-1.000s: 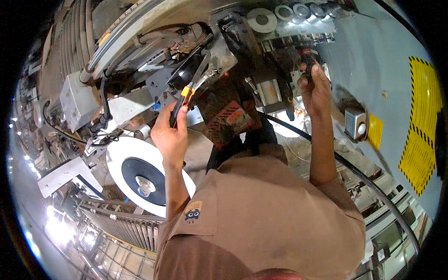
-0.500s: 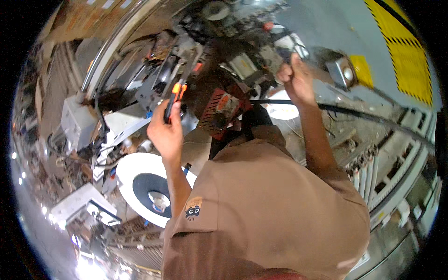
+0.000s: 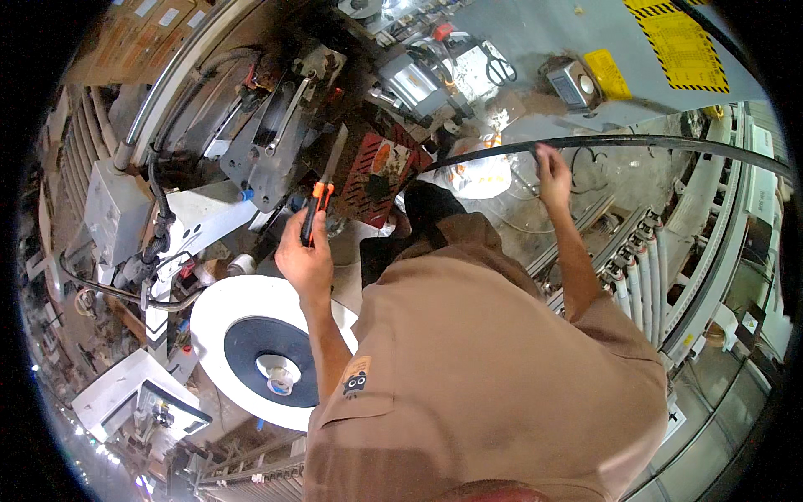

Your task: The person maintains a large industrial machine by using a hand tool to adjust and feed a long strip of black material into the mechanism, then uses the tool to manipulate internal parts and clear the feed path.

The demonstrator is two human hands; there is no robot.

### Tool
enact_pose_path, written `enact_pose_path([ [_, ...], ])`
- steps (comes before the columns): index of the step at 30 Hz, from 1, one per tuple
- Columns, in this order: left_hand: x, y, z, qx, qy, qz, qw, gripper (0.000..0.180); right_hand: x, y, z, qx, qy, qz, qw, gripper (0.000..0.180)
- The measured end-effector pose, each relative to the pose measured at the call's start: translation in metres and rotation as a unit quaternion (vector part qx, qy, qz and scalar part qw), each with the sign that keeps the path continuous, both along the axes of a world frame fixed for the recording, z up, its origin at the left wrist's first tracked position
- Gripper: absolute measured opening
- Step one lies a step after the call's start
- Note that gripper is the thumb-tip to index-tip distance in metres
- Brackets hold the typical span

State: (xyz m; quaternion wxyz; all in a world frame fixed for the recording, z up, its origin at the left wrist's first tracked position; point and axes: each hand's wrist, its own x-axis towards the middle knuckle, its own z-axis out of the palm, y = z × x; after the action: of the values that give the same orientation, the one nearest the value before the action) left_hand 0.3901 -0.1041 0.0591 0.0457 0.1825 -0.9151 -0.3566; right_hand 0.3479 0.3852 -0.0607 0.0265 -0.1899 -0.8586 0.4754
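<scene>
My left hand (image 3: 306,261) is closed round the handle of an orange and black utility knife (image 3: 319,201). Its long blade (image 3: 337,152) is slid out and points away from me. On the right, the fingers of my right hand (image 3: 554,180) are pinched together at the lower edge of a long black strip (image 3: 636,142). That strip bends across from the middle of the view to the far right. Beyond the knife is a red slotted metal part (image 3: 368,171), with dark, worn machinery around it.
A white reel with a dark centre (image 3: 213,322) stands at my left, close to my forearm. A grey box (image 3: 121,209) sits farther left. Scissors (image 3: 499,69) and a small metal device (image 3: 575,86) lie on the grey bench. A roller conveyor (image 3: 648,268) runs along my right.
My right hand has come back from above the bench to the black strip, its fingers now at the strip's edge. The knife stays in my left hand; the whole view has shifted.
</scene>
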Motion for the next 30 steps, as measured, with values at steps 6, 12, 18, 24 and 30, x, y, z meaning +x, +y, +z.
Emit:
enact_pose_path([
  [6,0.014,-0.005,-0.024,0.000,0.055,-0.032,0.998,0.029,0.118,0.110,-0.091,0.325,-0.321,0.087,0.885,0.078],
  [12,-0.012,-0.012,-0.021,0.009,0.068,-0.014,0.998,0.029,0.078,0.008,-0.105,0.109,-0.386,0.208,0.892,0.061],
  [18,-0.054,-0.028,-0.027,-0.012,0.121,0.055,0.991,0.035,0.001,-0.045,-0.127,0.053,-0.377,0.286,0.879,0.047],
  [24,-0.099,-0.027,-0.053,0.039,0.139,0.281,0.949,0.037,0.009,0.036,-0.225,0.059,-0.410,0.434,0.800,0.031],
  [30,-0.133,-0.026,-0.070,0.041,0.097,0.455,0.884,0.042,0.013,0.057,-0.233,-0.091,-0.577,0.360,0.727,0.032],
])
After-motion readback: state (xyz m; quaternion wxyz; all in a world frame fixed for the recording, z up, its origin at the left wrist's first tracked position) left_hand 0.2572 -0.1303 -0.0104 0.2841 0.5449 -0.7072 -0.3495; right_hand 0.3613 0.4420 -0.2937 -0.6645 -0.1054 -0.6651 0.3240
